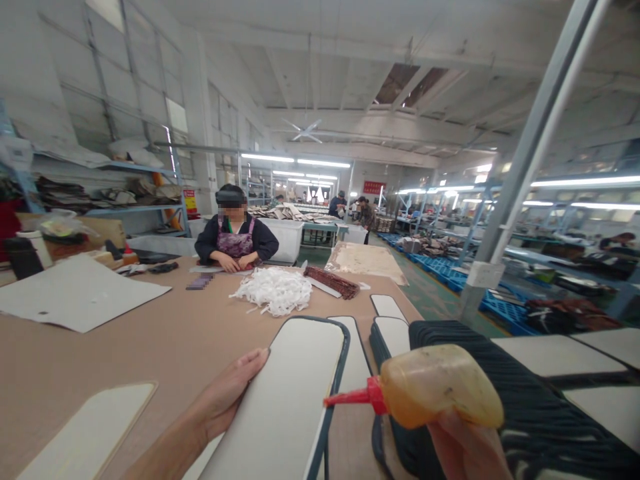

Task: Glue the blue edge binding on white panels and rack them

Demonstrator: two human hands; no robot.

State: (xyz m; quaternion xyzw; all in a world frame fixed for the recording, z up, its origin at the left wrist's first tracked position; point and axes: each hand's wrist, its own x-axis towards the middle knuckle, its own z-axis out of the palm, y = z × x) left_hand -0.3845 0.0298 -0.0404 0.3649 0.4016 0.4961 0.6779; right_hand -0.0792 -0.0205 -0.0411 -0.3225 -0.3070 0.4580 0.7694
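Note:
My left hand [227, 390] grips the left edge of a long white panel [290, 393] with rounded corners and a dark border. In my right hand [465, 447] is a glue bottle [440, 387], a squeeze bottle with amber liquid and a red nozzle. Its tip points left and meets, or nearly meets, the panel's right border. Much of my right hand is hidden behind or below the bottle. Another white panel [353, 340] with a dark edge lies just beyond the held one. At lower left rests a pale panel [95, 433] with a yellowish rim.
A large dark-edged stack [465, 340] stands at right. Ahead are a heap of white strips [273, 290] and a brown bundle [333, 281]. Across the brown table [200, 340] a co-worker [235, 233] sits with both hands on the tabletop. A white sheet [80, 293] lies left; a metal post [525, 167] rises right.

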